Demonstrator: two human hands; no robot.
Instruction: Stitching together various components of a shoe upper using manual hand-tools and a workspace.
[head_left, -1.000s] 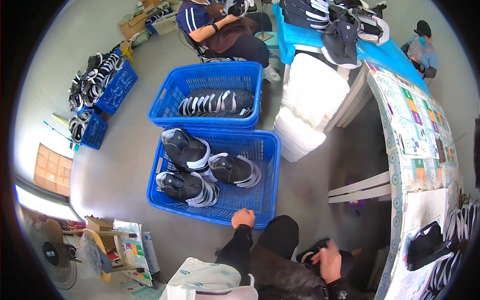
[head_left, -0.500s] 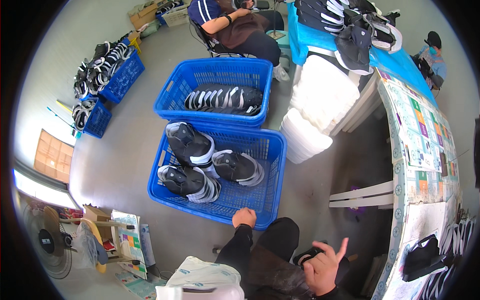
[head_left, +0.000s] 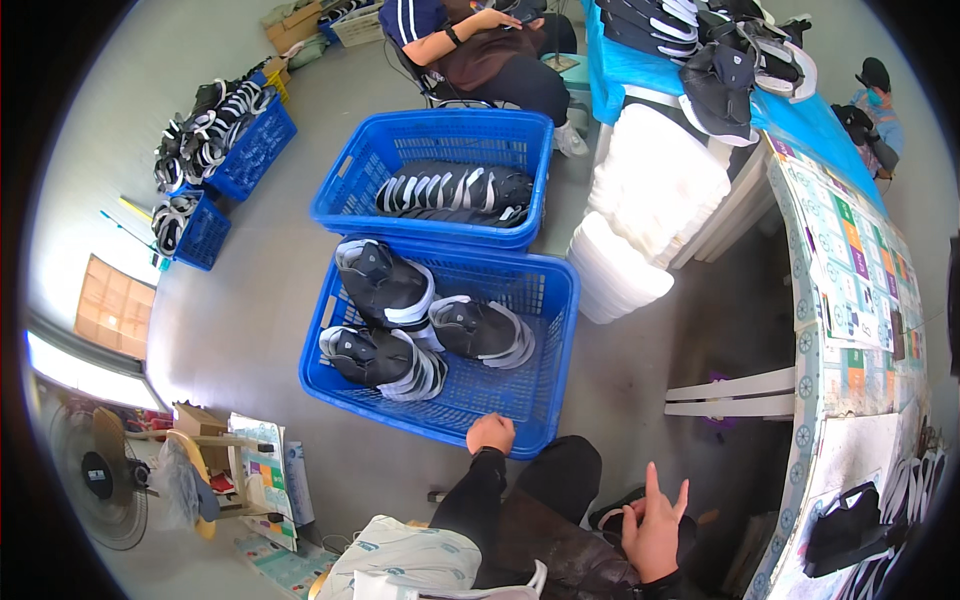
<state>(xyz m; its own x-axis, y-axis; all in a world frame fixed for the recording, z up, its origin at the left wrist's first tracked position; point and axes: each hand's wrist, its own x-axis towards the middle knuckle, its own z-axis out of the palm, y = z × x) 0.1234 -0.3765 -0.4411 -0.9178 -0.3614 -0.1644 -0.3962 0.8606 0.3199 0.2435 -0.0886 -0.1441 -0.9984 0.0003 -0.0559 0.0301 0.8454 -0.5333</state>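
My left hand (head_left: 490,434) rests closed on the near rim of a blue plastic crate (head_left: 545,330). Inside it lie several black-and-white shoes (head_left: 385,285). My right hand (head_left: 655,525) is raised over my lap, empty, with its fingers spread. Just beyond stands a second blue crate (head_left: 350,170) with a row of black-and-white shoes (head_left: 455,192) standing in it.
White stacks (head_left: 640,200) stand beside a blue-topped table holding black shoes (head_left: 720,75). A seated person (head_left: 480,45) works behind the far crate. Smaller blue crates of shoes (head_left: 215,130) sit at left. A fan (head_left: 100,475) and a patterned table (head_left: 850,270) flank me.
My right hand lifted from my lap and opened its fingers. My left hand stayed on the crate's rim. The view shifted slightly.
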